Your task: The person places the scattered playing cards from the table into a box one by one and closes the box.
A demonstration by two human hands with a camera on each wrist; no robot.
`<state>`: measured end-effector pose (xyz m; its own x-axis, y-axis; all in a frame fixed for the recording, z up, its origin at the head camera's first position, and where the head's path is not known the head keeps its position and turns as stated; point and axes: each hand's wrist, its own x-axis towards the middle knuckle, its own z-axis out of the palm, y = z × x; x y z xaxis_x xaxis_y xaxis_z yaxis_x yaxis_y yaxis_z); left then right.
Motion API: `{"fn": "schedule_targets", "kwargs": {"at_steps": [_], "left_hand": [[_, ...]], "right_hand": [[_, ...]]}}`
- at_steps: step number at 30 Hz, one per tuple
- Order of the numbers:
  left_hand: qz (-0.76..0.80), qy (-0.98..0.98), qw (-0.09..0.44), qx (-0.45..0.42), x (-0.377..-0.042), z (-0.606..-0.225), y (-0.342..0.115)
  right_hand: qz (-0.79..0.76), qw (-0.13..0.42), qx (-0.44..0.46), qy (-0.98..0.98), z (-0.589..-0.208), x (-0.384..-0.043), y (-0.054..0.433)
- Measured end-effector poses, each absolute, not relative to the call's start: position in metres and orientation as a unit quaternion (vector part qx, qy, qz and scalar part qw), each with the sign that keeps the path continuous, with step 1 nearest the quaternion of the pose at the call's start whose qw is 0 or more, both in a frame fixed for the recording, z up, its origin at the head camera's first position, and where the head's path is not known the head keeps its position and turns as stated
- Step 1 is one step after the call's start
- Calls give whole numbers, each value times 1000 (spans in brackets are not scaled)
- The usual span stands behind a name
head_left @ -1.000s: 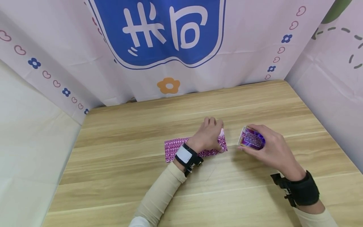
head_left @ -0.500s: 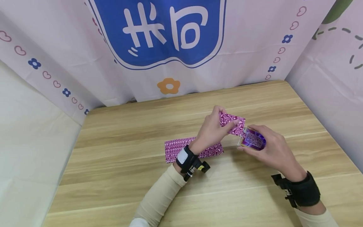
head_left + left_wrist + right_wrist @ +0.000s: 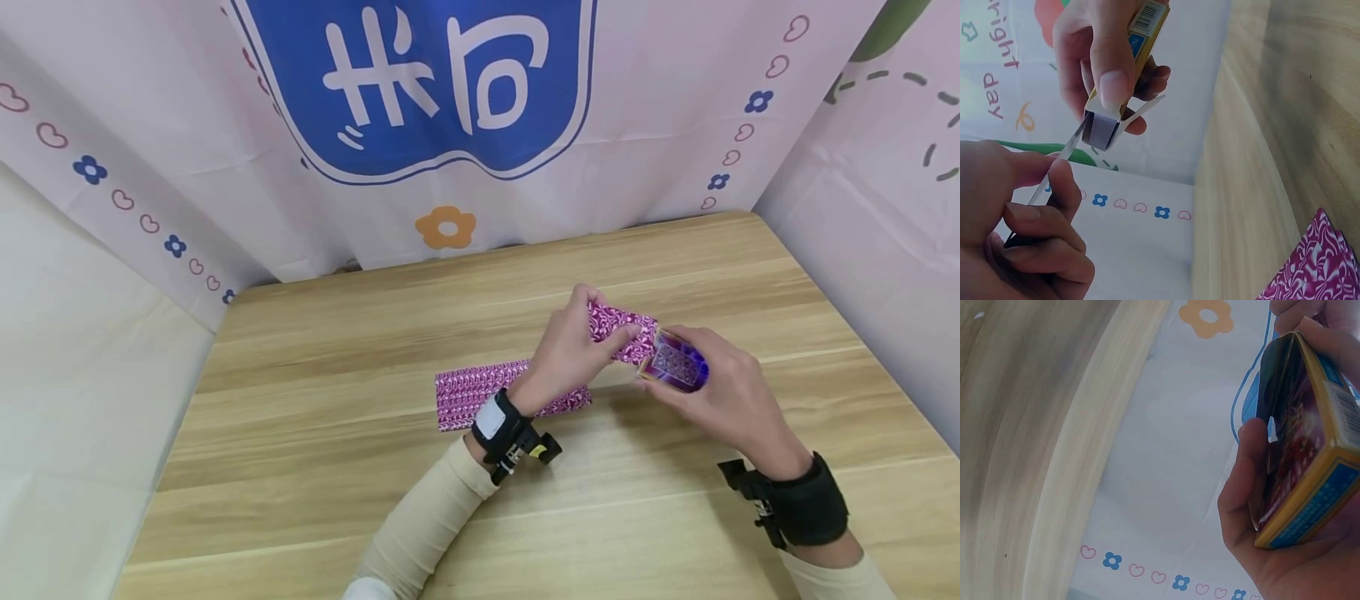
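Note:
In the head view my left hand (image 3: 572, 354) pinches a playing card (image 3: 624, 332) with a magenta-and-white swirl back between thumb and fingers. My right hand (image 3: 727, 387) grips a purple card box (image 3: 677, 367) with gold edges, held above the table. In the left wrist view the card shows edge-on as a thin strip (image 3: 1071, 142), its far end right at the box's open mouth (image 3: 1101, 130). A pale flap (image 3: 1142, 115) stands out from the mouth. The right wrist view shows the box (image 3: 1316, 444) tilted, fingers and thumb around it.
A row of overlapping magenta cards (image 3: 472, 397) lies on the wooden table (image 3: 315, 467), partly covered by my left hand and wrist. Printed white cloth (image 3: 645, 150) hangs behind the table, with more cloth at both sides.
My left hand has lifted the card off the right end of the row and brought it up and right to the box mouth. My right hand has barely shifted with the box.

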<state>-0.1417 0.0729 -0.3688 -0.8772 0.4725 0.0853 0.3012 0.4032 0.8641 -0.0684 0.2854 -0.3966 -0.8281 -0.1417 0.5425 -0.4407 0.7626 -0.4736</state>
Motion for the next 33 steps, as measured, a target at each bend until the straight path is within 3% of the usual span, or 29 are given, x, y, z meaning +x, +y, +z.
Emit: {"fn": "schedule_targets", "kwargs": {"at_steps": [7, 18, 22, 33], "left_hand": [[471, 841, 92, 252, -142, -370, 74], [503, 835, 129, 181, -138, -368, 77], [504, 832, 132, 193, -139, -369, 76], [483, 814, 213, 241, -151, -368, 63]], "right_hand": [[298, 250, 151, -909, -396, -68, 287], [302, 271, 138, -904, -397, -69, 287], [298, 271, 141, -904, -397, -69, 287], [297, 241, 174, -907, -397, -68, 287]]}}
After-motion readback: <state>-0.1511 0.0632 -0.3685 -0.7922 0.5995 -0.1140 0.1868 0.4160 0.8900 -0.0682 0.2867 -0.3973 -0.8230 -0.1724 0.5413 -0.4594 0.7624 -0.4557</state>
